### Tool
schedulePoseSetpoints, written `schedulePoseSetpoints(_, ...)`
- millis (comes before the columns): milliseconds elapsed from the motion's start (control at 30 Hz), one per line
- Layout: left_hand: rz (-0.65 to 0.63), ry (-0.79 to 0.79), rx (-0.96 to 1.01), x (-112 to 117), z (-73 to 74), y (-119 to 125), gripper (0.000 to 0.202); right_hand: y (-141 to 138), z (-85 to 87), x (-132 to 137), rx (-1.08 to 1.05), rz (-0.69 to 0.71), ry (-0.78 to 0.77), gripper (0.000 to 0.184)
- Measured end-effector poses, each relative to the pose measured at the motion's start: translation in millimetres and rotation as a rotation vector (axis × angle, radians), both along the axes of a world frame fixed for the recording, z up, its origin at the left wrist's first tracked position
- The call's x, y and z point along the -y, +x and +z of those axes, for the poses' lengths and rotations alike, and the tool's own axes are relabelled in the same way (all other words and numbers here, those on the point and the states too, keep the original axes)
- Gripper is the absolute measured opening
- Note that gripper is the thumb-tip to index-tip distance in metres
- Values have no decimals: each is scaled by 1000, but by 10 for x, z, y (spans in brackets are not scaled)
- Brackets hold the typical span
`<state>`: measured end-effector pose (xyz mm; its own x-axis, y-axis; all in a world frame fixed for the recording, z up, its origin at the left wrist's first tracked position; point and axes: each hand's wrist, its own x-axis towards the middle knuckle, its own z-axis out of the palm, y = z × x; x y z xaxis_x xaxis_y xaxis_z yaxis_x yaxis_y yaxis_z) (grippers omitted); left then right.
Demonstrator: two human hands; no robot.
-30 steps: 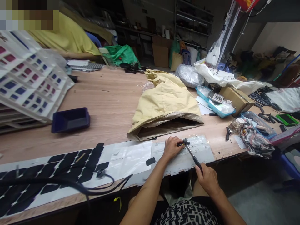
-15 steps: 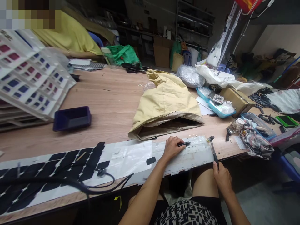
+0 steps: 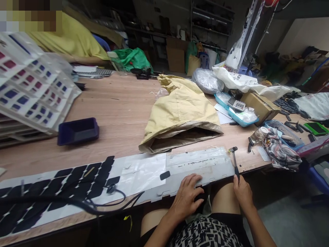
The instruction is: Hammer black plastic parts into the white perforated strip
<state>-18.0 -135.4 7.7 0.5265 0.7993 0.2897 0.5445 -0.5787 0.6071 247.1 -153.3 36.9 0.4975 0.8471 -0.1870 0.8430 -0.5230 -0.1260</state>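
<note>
My left hand [image 3: 189, 195] is over the near edge of the board, above my lap. Its fingers are spread and curve slightly, and nothing shows in them. A small hammer [image 3: 234, 161] with a black handle is gripped in my right hand [image 3: 243, 192], its head up at the board's right end. Between the hands and the yellow sack lies a pale grey board [image 3: 205, 172], scuffed and partly covered with clear film. On its left part sits a small black rounded pad [image 3: 165, 175]. Farther left, a white sheet [image 3: 141, 171] bears rows of black rounded pads.
An open yellow cloth sack [image 3: 182, 106] lies behind the board. Left are a dark blue tray [image 3: 77, 131], a white crate [image 3: 33, 85] and black cables [image 3: 77, 204]. To the right stand blue baskets [image 3: 285, 133] and a cardboard box [image 3: 260, 106]. A person in yellow [image 3: 79, 37] sits opposite.
My left hand has come back from the board toward my lap and spread its fingers. The slim black piece it held is out of sight. My right hand still holds the hammer.
</note>
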Motion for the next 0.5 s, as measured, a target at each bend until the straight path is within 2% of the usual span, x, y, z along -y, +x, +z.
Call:
schedulePoseSetpoints(100, 30, 15, 33, -64, 12, 59, 28, 2, 11, -3, -12, 1, -4, 35)
schedulePoseSetpoints(200, 108, 9, 127, -352, 65, 94, 21, 5, 18, -2, -21, -2, -7, 36)
schedulePoseSetpoints(400, 482, -59, 266, -1375, 138, 286, 18, 8, 3, 1, -33, -12, 4, 36)
schedulePoseSetpoints(500, 579, -181, 241, -1842, 221, 531, 21, 12, -9, 0, -44, -15, -5, 37)
